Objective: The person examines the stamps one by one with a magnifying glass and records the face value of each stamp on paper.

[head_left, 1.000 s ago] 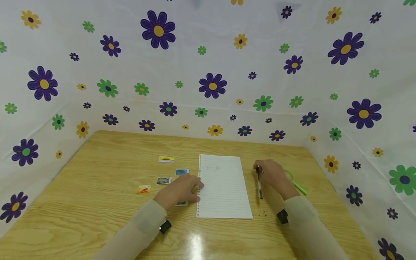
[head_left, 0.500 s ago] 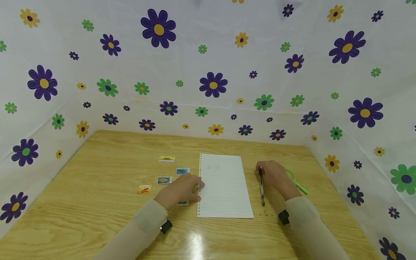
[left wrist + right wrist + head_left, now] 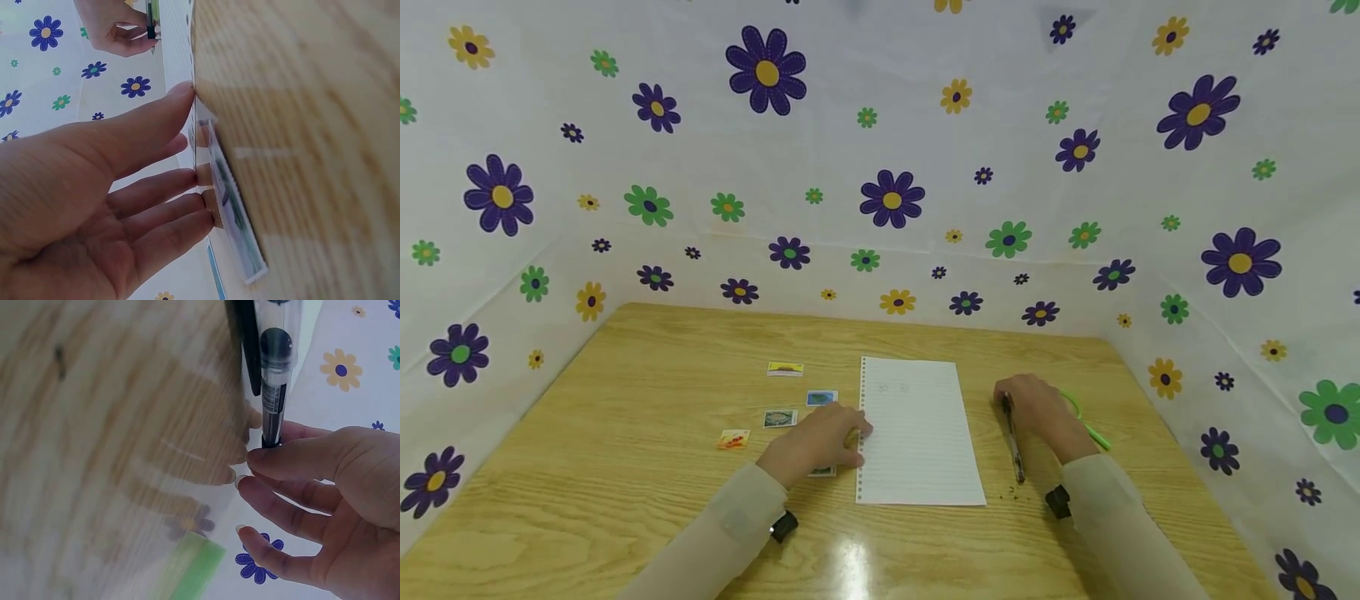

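Note:
A lined sheet of paper [image 3: 921, 442] with punched holes down its left edge lies flat, bearing faint small marks near its top. My left hand [image 3: 816, 442] rests with its fingertips at that edge, fingers nearly straight and gripping nothing. Under and beside it lies a stamp [image 3: 234, 206], partly covered in the head view. To the right of the sheet, my right hand [image 3: 1037, 408] pinches a clear pen [image 3: 1012, 446] with black parts between thumb and index finger, low near the table. The pen's other end points toward me. The remaining right fingers are loosely bent.
Several small picture stamps, among them a yellow one [image 3: 785, 369] and an orange one [image 3: 732, 439], lie left of the sheet. A green magnifying glass [image 3: 1097, 437] is partly behind my right hand. Dark crumbs [image 3: 1012, 493] dot the wooden table [image 3: 647, 400]. Flowered cloth [image 3: 820, 150] surrounds it.
My right hand has shifted slightly to the right with the pen, whose near end has swung right and toward me. The left hand and the paper have stayed in place.

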`<state>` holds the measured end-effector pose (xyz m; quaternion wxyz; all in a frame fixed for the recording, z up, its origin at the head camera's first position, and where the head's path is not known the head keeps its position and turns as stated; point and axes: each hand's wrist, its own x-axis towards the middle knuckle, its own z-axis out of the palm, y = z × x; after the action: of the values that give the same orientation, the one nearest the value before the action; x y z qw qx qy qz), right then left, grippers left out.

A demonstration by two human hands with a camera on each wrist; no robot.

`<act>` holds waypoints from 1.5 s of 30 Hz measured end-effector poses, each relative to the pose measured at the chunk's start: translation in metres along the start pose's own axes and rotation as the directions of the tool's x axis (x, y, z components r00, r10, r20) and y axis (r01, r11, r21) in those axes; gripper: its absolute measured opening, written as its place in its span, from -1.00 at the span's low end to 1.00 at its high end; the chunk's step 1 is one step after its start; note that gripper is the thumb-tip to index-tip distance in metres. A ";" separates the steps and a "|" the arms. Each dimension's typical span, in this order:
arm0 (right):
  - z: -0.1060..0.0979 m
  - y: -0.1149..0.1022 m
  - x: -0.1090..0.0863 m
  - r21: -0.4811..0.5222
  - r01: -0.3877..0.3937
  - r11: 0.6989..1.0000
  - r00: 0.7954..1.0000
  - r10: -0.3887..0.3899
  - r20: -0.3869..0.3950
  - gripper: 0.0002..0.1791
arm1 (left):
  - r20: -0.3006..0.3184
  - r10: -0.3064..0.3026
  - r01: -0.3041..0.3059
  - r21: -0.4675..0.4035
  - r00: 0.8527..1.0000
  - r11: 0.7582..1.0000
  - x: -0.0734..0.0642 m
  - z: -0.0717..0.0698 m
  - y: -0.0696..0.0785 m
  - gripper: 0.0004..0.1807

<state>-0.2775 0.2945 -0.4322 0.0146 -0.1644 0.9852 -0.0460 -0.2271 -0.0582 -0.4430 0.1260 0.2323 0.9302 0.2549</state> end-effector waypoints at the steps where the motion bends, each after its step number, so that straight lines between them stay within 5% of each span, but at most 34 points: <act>1: 0.000 -0.001 -0.001 0.002 0.000 1.000 1.000 0.000 0.006 -0.71 | 0.001 -0.002 0.002 0.002 1.000 1.000 -0.001 0.000 0.000 -0.49; 45: -0.001 0.005 -0.005 0.096 -0.023 0.995 1.000 0.021 0.021 -0.68 | -0.003 0.099 -0.098 0.096 0.995 0.991 -0.002 -0.001 -0.001 -0.49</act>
<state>-0.2748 0.3010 -0.4313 0.0329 -0.1532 0.9834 -0.0917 -0.2260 -0.0605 -0.4425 0.0982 0.2826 0.9292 0.2168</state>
